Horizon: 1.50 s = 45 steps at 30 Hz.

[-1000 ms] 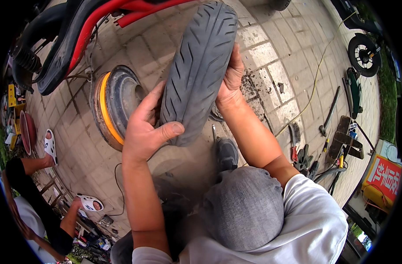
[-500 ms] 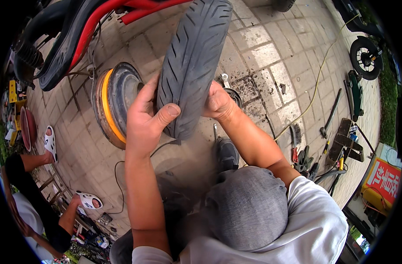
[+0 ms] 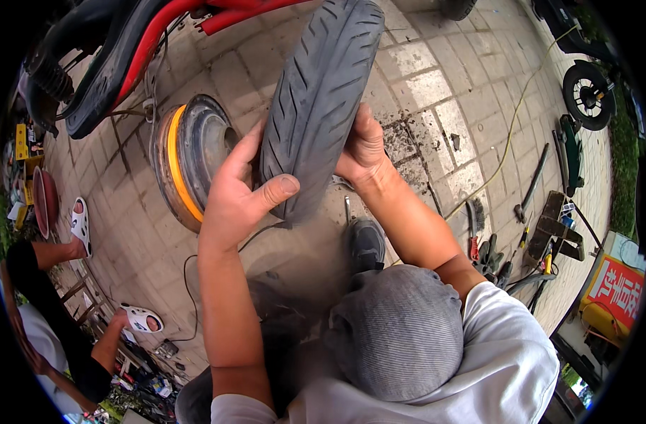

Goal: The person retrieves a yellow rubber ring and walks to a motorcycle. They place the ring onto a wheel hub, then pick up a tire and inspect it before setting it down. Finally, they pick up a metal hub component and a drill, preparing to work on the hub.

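A black tyre [image 3: 321, 106] with slanted tread grooves stands upright in front of me, between my two hands. My left hand [image 3: 249, 177] grips its left side, thumb laid across the lower tread and fingers reaching behind the sidewall. From the other side my right hand [image 3: 364, 145] holds the tyre, its thumb raised and its other fingers partly hidden by the rubber. Close to the left of the tyre, a dirty wheel rim [image 3: 203, 141] with an orange band [image 3: 176, 162] rests on the paving.
The red and black vehicle frame [image 3: 143, 49] is at upper left. At right lie a red-handled wire brush [image 3: 473, 237], dark gloves [image 3: 491, 258] and a wooden block [image 3: 551, 226]. A yellowish hose [image 3: 510, 134] crosses the bricks. Another person's sandalled foot [image 3: 81, 227] is at left.
The tyre has shifted slightly to the right and turned a little, both hands still on it. My right thumb has risen along its side.
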Available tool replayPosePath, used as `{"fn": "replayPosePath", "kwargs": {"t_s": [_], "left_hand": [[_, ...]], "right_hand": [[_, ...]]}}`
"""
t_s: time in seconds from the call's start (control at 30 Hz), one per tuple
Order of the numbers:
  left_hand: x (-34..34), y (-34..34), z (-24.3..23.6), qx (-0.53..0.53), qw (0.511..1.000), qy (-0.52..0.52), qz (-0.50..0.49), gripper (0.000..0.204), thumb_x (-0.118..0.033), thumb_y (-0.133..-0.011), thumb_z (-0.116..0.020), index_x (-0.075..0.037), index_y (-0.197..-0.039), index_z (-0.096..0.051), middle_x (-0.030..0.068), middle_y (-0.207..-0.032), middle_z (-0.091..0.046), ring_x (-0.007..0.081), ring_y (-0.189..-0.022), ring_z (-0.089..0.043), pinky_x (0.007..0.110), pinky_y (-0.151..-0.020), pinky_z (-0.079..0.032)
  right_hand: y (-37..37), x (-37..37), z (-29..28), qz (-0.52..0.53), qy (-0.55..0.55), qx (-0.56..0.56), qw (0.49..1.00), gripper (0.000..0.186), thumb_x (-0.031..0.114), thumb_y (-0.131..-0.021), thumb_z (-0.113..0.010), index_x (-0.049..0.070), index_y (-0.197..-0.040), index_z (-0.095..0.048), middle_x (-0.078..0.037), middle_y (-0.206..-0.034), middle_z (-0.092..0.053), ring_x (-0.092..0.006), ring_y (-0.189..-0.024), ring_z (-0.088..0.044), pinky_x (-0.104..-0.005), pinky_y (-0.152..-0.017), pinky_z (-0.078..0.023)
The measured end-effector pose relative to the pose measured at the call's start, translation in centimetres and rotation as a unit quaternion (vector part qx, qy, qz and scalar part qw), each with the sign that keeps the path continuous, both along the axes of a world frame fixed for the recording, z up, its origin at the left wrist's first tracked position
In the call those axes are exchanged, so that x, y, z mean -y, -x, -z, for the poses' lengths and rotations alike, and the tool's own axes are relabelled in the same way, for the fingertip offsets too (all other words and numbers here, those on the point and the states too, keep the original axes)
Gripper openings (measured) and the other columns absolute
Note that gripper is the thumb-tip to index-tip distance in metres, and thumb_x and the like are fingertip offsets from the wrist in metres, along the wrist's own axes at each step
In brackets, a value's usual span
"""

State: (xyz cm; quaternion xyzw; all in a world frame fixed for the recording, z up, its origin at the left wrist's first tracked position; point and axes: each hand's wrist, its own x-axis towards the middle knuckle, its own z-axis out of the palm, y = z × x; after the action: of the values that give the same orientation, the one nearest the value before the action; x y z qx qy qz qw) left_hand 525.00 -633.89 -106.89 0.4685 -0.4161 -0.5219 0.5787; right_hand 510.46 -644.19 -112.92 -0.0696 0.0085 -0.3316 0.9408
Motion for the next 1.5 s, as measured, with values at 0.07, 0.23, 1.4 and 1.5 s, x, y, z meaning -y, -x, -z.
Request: {"fn": "replayPosePath", "kwargs": {"t_s": [0.07,0.23,1.4,1.5], "left_hand": [[0.2,-0.2,0.0,-0.003,1.000,-0.007,0.006,0.072,-0.021,-0.085,-0.074,0.012,-0.139,-0.037,0.0158,-0.134,-0.052,0.0231,-0.124,-0.049,0.034,-0.105,-0.036],[1.2,0.0,-0.2,-0.002,1.000,-0.004,-0.007,0.068,-0.020,-0.086,-0.073,0.012,-0.137,-0.040,0.0156,-0.131,-0.054,0.0216,-0.120,-0.052,0.033,-0.104,-0.038],[0.2,1.0,-3.2,0.259,0.959,-0.047,-0.104,0.101,-0.016,-0.062,-0.084,0.007,-0.142,-0.028,0.0166,-0.133,-0.046,0.0244,-0.123,-0.045,0.035,-0.107,-0.033],[-0.9,0.2,-2.6,0.299,0.946,-0.027,-0.124,0.106,-0.022,-0.061,-0.086,0.009,-0.142,-0.026,0.0171,-0.133,-0.046,0.0250,-0.123,-0.046,0.036,-0.106,-0.034]], "right_hand": [[-0.2,0.1,1.4,-0.009,0.063,-0.007,0.998,0.084,0.035,-0.068,-0.087,0.002,-0.133,-0.047,-0.010,-0.128,-0.059,-0.0232,-0.117,-0.057,-0.0398,-0.102,-0.045],[0.8,-0.9,3.4,-0.111,0.239,-0.106,0.959,0.080,0.026,-0.062,-0.091,-0.001,-0.127,-0.055,-0.008,-0.118,-0.065,-0.0180,-0.109,-0.061,-0.0334,-0.095,-0.048],[1.7,6.4,15.7,0.081,0.349,-0.715,0.600,0.072,0.029,-0.072,-0.079,-0.007,-0.126,-0.047,-0.026,-0.108,-0.065,-0.0356,-0.103,-0.064,-0.0407,-0.090,-0.048],[0.8,6.4,14.0,0.071,0.346,-0.721,0.596,0.059,0.021,-0.069,-0.076,-0.006,-0.116,-0.053,-0.025,-0.103,-0.066,-0.0360,-0.100,-0.064,-0.0399,-0.088,-0.049]]}}
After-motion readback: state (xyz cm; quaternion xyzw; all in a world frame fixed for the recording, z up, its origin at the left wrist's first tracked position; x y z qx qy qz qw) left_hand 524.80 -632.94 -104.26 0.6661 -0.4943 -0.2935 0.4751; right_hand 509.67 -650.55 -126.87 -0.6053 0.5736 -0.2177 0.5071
